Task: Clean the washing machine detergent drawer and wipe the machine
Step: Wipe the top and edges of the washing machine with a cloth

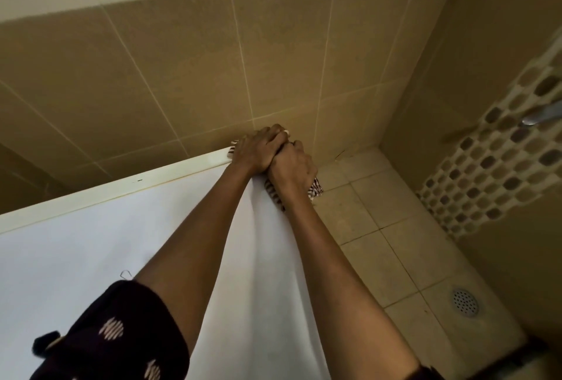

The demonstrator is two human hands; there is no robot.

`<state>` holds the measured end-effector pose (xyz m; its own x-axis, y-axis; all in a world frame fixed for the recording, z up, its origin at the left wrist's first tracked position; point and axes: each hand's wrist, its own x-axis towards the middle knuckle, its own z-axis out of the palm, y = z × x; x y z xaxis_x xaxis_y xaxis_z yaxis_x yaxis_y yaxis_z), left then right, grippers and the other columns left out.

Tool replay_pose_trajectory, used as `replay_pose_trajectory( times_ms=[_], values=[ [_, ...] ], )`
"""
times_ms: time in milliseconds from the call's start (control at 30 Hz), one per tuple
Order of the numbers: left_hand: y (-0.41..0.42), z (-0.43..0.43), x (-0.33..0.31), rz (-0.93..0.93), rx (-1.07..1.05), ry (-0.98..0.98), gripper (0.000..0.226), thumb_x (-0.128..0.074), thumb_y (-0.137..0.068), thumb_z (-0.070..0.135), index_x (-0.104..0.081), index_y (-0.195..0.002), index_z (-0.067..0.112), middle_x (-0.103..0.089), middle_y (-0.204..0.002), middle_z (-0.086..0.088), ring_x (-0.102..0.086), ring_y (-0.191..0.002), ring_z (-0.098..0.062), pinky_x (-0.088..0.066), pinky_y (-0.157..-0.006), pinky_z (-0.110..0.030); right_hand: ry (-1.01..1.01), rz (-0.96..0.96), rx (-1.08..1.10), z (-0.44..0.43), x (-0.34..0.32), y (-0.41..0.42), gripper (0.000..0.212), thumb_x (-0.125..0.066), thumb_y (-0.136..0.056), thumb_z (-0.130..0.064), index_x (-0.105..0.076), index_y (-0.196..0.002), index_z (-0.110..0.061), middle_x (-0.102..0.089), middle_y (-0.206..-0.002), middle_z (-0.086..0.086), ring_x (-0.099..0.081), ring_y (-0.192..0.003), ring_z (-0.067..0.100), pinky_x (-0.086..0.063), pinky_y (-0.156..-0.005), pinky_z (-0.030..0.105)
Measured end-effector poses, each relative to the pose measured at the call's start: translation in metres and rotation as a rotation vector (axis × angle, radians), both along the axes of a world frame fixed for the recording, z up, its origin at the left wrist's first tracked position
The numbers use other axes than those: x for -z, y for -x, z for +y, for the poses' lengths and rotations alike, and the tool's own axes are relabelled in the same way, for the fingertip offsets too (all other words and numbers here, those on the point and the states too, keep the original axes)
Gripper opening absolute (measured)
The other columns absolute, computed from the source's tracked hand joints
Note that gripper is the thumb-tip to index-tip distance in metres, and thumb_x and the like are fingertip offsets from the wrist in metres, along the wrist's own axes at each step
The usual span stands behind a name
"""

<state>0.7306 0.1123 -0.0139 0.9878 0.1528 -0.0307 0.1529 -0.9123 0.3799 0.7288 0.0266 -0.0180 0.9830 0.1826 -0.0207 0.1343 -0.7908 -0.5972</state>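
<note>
The white top of the washing machine [106,245] fills the lower left of the head view. Both arms reach to its far right corner by the tiled wall. A striped cloth [314,190] lies under the hands there, with bits showing at either side. My left hand [258,148] lies over the cloth with its fingers curled on it at the back edge. My right hand [293,165] grips the cloth at the machine's right edge, partly under the left hand's fingers. No detergent drawer is in view.
A brown tiled wall [213,60] rises right behind the machine. To the right lies a beige tiled floor [395,242] with a round metal drain [465,302]. A patterned white curtain [501,160] hangs at the far right beside a metal fitting [544,115].
</note>
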Motion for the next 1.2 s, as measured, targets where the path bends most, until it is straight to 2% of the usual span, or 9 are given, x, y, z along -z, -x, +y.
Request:
replay_pose_trajectory(
  times_ms=[100, 333, 433, 567, 733, 867, 1000, 1067, 1200],
  values=[
    [0.002, -0.003, 0.006, 0.011, 0.042, -0.168, 0.09, 0.007, -0.069, 0.056, -0.048, -0.13, 0.021, -0.047, -0.134, -0.007, -0.044, -0.121, -0.029, -0.032, -0.1, -0.039, -0.014, 0.015, 0.011, -0.007, 0.002, 0.003, 0.036, -0.029, -0.098, -0.024, -0.056, -0.121, -0.016, -0.055, -0.121, 0.007, -0.055, -0.11, 0.027, -0.04, -0.088, 0.033],
    [0.017, -0.046, -0.002, 0.065, 0.074, -0.299, 0.067, 0.001, -0.093, 0.036, -0.047, -0.134, 0.011, -0.046, -0.14, -0.013, -0.028, -0.137, -0.027, -0.01, -0.113, -0.034, -0.061, 0.124, 0.009, -0.044, -0.006, 0.016, 0.039, -0.027, -0.1, -0.03, -0.056, -0.122, -0.016, -0.056, -0.126, 0.006, -0.054, -0.114, 0.026, -0.04, -0.092, 0.033],
    [0.024, -0.075, 0.001, 0.035, 0.034, -0.177, 0.068, -0.001, -0.094, 0.033, -0.06, -0.112, 0.005, -0.064, -0.112, -0.02, -0.055, -0.109, -0.031, -0.025, -0.107, -0.036, -0.021, 0.116, -0.029, -0.077, -0.004, 0.027, 0.037, -0.028, -0.102, -0.027, -0.056, -0.12, -0.012, -0.057, -0.125, 0.009, -0.055, -0.113, 0.026, -0.04, -0.094, 0.033],
    [0.049, -0.11, -0.015, 0.228, 0.016, 0.046, 0.036, -0.032, -0.09, 0.017, -0.061, -0.071, 0.006, -0.063, -0.057, -0.012, -0.06, -0.051, -0.027, -0.05, -0.056, -0.03, 0.134, 0.074, -0.168, -0.124, 0.01, 0.046, 0.026, -0.037, -0.098, -0.021, -0.052, -0.117, -0.011, -0.057, -0.119, 0.008, -0.055, -0.108, 0.026, -0.044, -0.09, 0.033],
    [0.064, -0.167, -0.022, 0.392, -0.095, 0.419, 0.053, -0.018, -0.102, 0.04, -0.056, -0.116, 0.006, -0.061, -0.112, -0.017, -0.058, -0.102, -0.028, -0.041, -0.098, -0.038, 0.284, 0.025, -0.177, -0.176, 0.0, 0.045, 0.027, -0.047, -0.095, -0.025, -0.054, -0.12, -0.02, -0.056, -0.12, 0.003, -0.059, -0.105, 0.021, -0.044, -0.083, 0.03],
    [0.064, -0.198, -0.047, 0.202, -0.099, 0.592, 0.033, -0.035, -0.101, 0.026, -0.056, -0.123, 0.012, -0.058, -0.12, -0.006, -0.056, -0.109, -0.019, -0.044, -0.094, -0.026, 0.036, 0.013, -0.023, -0.224, -0.031, 0.039, 0.029, -0.043, -0.095, -0.024, -0.056, -0.121, -0.027, -0.055, -0.117, 0.001, -0.057, -0.105, 0.022, -0.041, -0.079, 0.029],
    [0.065, -0.218, -0.09, 0.019, -0.354, 0.706, 0.032, -0.048, -0.097, 0.021, -0.055, -0.125, 0.008, -0.058, -0.122, -0.006, -0.055, -0.113, -0.02, -0.043, -0.084, -0.022, -0.479, 0.078, 0.02, -0.256, -0.076, 0.03, 0.023, -0.062, -0.085, -0.015, -0.063, -0.107, -0.024, -0.063, -0.109, 0.001, -0.06, -0.105, 0.02, -0.045, -0.085, 0.028],
    [0.069, -0.229, -0.114, 0.053, -0.531, 0.95, 0.035, -0.053, -0.093, 0.03, -0.06, -0.116, 0.005, -0.065, -0.105, -0.012, -0.064, -0.094, -0.024, -0.048, -0.065, -0.026, -0.76, 0.112, -0.029, -0.269, -0.105, 0.034, 0.024, -0.066, -0.079, -0.006, -0.064, -0.096, -0.024, -0.068, -0.103, 0.003, -0.063, -0.098, 0.016, -0.049, -0.088, 0.03],
    [0.079, -0.254, -0.175, -0.018, -0.587, 1.32, 0.027, -0.051, -0.094, 0.03, -0.063, -0.092, 0.006, -0.064, -0.07, -0.005, -0.059, -0.043, -0.007, -0.042, -0.039, -0.015, -0.962, 0.053, -0.15, -0.283, -0.152, 0.047, 0.029, -0.068, -0.067, -0.033, -0.067, -0.095, -0.024, -0.066, -0.11, 0.002, -0.06, -0.107, 0.014, -0.045, -0.096, 0.027]
  ],
)
